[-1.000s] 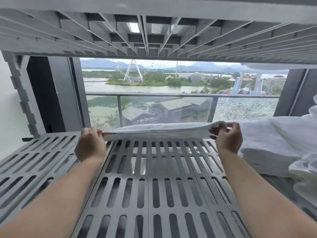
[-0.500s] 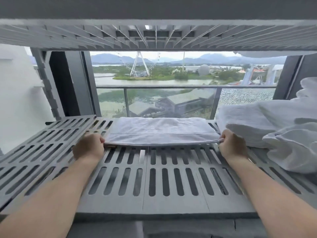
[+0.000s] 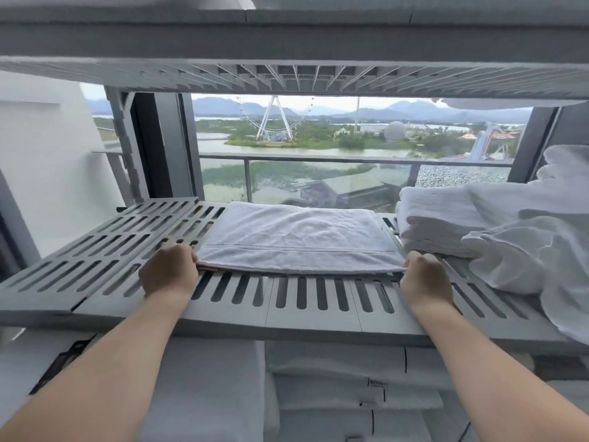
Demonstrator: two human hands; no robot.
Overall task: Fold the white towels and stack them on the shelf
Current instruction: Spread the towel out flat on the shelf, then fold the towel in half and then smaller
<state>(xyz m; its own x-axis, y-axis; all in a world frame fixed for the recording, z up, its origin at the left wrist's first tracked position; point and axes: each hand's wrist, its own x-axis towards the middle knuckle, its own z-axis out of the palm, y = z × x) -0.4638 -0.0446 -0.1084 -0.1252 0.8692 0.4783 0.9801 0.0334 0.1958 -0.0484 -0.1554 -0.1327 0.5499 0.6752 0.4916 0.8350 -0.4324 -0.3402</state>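
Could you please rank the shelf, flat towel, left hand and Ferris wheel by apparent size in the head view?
1. shelf
2. flat towel
3. left hand and Ferris wheel look about alike, so unranked: the wheel is far off.

Beyond a glass balcony railing (image 3: 318, 159) lies a stretch of water (image 3: 287, 152), with a Ferris wheel (image 3: 274, 122) on the green far bank and a white dome (image 3: 394, 131) to its right. Hazy mountains (image 3: 411, 107) line the horizon. A white wall (image 3: 47, 173) stands at the left beside a dark window frame (image 3: 165, 145).
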